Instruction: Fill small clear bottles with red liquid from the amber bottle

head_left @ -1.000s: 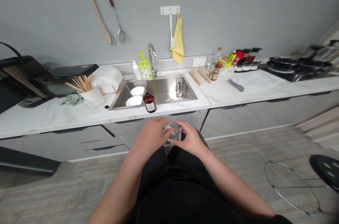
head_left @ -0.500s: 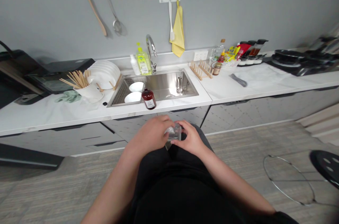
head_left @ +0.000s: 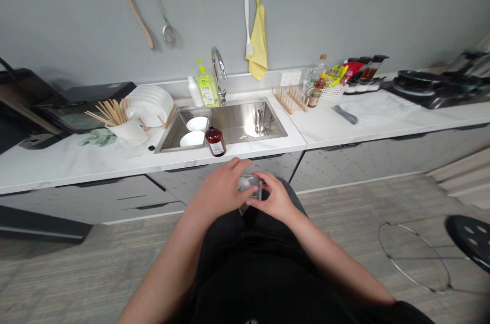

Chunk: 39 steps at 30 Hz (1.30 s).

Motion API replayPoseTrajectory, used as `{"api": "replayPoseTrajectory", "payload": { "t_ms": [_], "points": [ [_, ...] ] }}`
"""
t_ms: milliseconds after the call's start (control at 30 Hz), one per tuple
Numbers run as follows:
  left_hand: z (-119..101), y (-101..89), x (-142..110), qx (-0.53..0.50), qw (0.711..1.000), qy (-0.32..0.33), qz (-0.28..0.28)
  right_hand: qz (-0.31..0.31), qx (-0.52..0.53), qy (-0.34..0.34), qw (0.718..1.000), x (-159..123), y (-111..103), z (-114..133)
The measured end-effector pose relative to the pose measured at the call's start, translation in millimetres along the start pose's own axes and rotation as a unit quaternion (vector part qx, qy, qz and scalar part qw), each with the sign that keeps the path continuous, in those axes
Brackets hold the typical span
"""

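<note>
A small clear container [head_left: 252, 180], box-like and see-through, is between my two hands just above my lap. My right hand [head_left: 276, 198] grips its right side, thumb below and fingers above. On the left side my left hand [head_left: 220, 187] is curved around it, thumb across its front and fingertips over its top edge. Something pale shows at the container's left part, too unclear to name. Beyond my hands a dark red-brown bottle [head_left: 216, 141] with a white label stands upright on the sink's front edge.
Two white bowls [head_left: 193, 139] sit in the sink's left rack. A faucet [head_left: 218, 74] and a green soap bottle [head_left: 207, 88] are behind the sink [head_left: 245, 119]. White plates [head_left: 151, 102] and a cup of chopsticks [head_left: 132, 132] stand left. A black stool [head_left: 469, 240] is at right.
My left hand's fingers have spread and lifted at the container's top, and its thumb now lies across the front. My right hand keeps its hold.
</note>
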<state>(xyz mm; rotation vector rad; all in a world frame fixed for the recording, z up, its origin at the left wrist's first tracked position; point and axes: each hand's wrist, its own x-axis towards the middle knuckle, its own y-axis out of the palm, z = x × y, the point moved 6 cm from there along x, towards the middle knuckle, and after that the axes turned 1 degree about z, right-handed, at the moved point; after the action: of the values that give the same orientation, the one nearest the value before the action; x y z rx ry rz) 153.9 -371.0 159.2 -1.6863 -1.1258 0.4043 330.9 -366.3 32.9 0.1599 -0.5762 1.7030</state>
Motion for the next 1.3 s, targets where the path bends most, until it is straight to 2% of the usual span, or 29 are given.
{"api": "replayPoseTrajectory", "payload": {
  "t_ms": [67, 167, 233, 367, 500, 600, 667, 700, 767, 867, 967, 1033, 1100, 1167, 1233, 1300],
  "points": [
    [3.4, 0.3, -0.9, 0.026, 0.999, -0.018, 0.014, 0.005, -0.006, 0.002, 1.0, 0.1, 0.5, 0.0],
    [-6.3, 4.3, -4.8, -0.005, 0.996, 0.06, 0.073, 0.004, -0.002, 0.002, 1.0, 0.9, 1.0, -0.1],
    [-10.4, 1.4, -7.0, -0.022, 0.995, 0.078, 0.064, -0.008, 0.012, 0.003, 1.0, 1.2, 0.9, -0.5],
    [-4.0, -3.8, -4.8, 0.017, 1.0, 0.015, 0.018, -0.009, 0.01, 0.009, 1.0, 0.1, 1.5, -0.4],
    [4.9, 0.2, 0.8, 0.072, 0.996, -0.037, 0.041, -0.003, 0.005, 0.015, 1.0, -0.2, 1.5, 0.3],
    [-2.7, 1.8, 2.5, 0.046, 0.997, 0.025, 0.057, 0.008, 0.008, 0.012, 1.0, 0.2, 3.6, 0.7],
    [-9.2, 0.1, 2.3, 0.019, 0.996, 0.072, 0.048, 0.008, 0.013, 0.013, 1.0, 0.2, 4.5, 0.5],
    [-9.6, -1.3, 2.5, 0.021, 0.996, 0.073, 0.036, 0.004, 0.015, 0.015, 1.0, 0.0, 4.3, 0.4],
    [-4.9, -3.1, 3.6, 0.058, 0.998, 0.037, 0.012, -0.004, 0.018, 0.018, 1.0, -0.4, 3.5, 0.1],
    [2.7, 1.6, 3.4, 0.098, 0.994, -0.01, 0.039, 0.001, 0.015, 0.012, 1.0, -0.8, 3.6, 0.4],
    [-1.5, 7.2, 0.2, 0.04, 0.996, 0.025, 0.074, 0.011, 0.013, 0.005, 1.0, -1.2, 5.3, -0.3],
    [-2.6, 6.6, -1.4, 0.011, 0.998, 0.025, 0.055, 0.007, 0.019, 0.01, 1.0, -1.9, 5.6, -1.8],
    [4.7, 6.1, -2.2, 0.023, 0.999, -0.036, 0.021, 0.002, 0.021, 0.015, 1.0, -2.5, 5.6, -3.0],
    [13.1, 9.7, -3.3, 0.044, 0.994, -0.096, 0.018, 0.006, 0.019, 0.014, 1.0, -2.9, 6.2, -3.6],
    [13.7, 15.6, -3.5, 0.047, 0.994, -0.084, 0.042, 0.007, 0.018, 0.013, 1.0, -3.3, 6.6, -5.2],
    [9.4, 17.8, -3.5, 0.039, 0.998, -0.033, 0.047, 0.001, 0.026, 0.014, 1.0, -3.9, 6.5, -8.7]
  ]
}}
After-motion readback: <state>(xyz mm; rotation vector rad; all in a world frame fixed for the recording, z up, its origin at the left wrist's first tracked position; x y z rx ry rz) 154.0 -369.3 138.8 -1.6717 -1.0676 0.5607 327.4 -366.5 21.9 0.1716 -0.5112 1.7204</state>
